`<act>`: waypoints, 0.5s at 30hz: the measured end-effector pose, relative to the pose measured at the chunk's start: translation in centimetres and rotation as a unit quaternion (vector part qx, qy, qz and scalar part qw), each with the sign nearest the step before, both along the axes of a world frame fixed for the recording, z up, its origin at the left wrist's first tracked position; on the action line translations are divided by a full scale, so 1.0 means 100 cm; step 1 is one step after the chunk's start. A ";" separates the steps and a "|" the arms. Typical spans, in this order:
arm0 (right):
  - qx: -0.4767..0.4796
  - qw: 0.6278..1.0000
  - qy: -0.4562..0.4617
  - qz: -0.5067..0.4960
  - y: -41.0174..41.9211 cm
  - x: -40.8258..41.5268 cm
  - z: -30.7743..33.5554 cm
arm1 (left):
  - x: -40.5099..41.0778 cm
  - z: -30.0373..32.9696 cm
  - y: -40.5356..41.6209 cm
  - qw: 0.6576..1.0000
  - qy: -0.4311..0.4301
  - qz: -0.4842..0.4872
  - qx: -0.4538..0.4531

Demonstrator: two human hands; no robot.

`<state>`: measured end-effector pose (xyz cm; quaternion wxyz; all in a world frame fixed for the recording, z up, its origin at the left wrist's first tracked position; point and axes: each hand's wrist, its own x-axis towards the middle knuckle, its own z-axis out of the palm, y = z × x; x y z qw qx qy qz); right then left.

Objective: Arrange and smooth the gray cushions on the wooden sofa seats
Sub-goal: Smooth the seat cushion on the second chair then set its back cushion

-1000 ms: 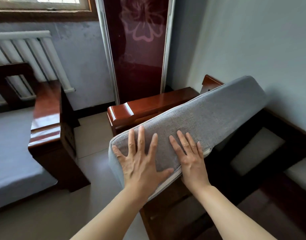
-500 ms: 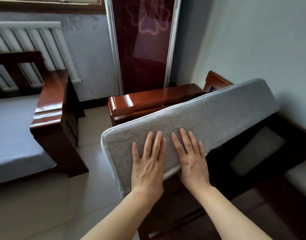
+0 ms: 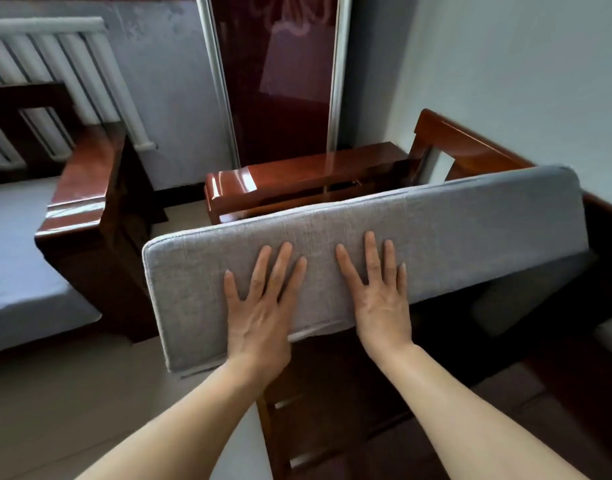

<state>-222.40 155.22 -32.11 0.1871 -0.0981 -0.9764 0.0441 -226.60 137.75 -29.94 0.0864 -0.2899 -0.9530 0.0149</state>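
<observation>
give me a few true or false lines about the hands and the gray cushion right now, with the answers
1. Both hands lie flat on the gray cushion. True: left hand and right hand have straight fingers.
2. The cushion lies flat in its seat. False: it is tilted, one end out over the floor.
3. A white radiator stands at upper left. True.
4. The left hand holds the wooden armrest. False: it rests on the cushion.

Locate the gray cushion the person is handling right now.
In the head view, the gray cushion sits mid-frame, tilted over the sofa's wooden frame, in front of the wooden armrest, with the left hand and right hand flat on it.
</observation>
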 end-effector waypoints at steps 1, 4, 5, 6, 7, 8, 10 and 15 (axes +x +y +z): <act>0.006 1.000 -0.023 0.008 0.002 -0.003 0.002 | -0.002 0.002 0.005 1.000 0.001 0.009 0.008; 0.001 1.000 -0.023 0.001 0.000 -0.013 0.008 | -0.012 0.008 0.006 1.000 0.015 0.024 0.013; 0.000 1.000 -0.013 -0.007 -0.002 -0.015 0.009 | -0.013 0.009 0.006 1.000 0.011 0.019 0.015; 0.006 1.000 0.003 -0.014 -0.003 -0.015 0.007 | -0.013 0.008 0.005 1.000 0.008 0.013 0.020; 0.022 0.999 0.025 -0.020 -0.003 -0.014 0.003 | -0.012 0.007 0.004 1.000 0.012 0.005 0.027; 0.039 0.998 0.042 -0.022 -0.003 -0.012 0.000 | -0.012 0.005 0.003 1.000 0.016 -0.006 0.022; 0.066 0.995 0.070 -0.024 -0.002 -0.006 -0.005 | -0.010 -0.002 0.001 0.999 0.030 -0.036 0.008; 0.080 0.993 0.085 -0.025 -0.004 0.019 -0.031 | 0.007 -0.017 0.001 0.993 0.032 -0.104 -0.042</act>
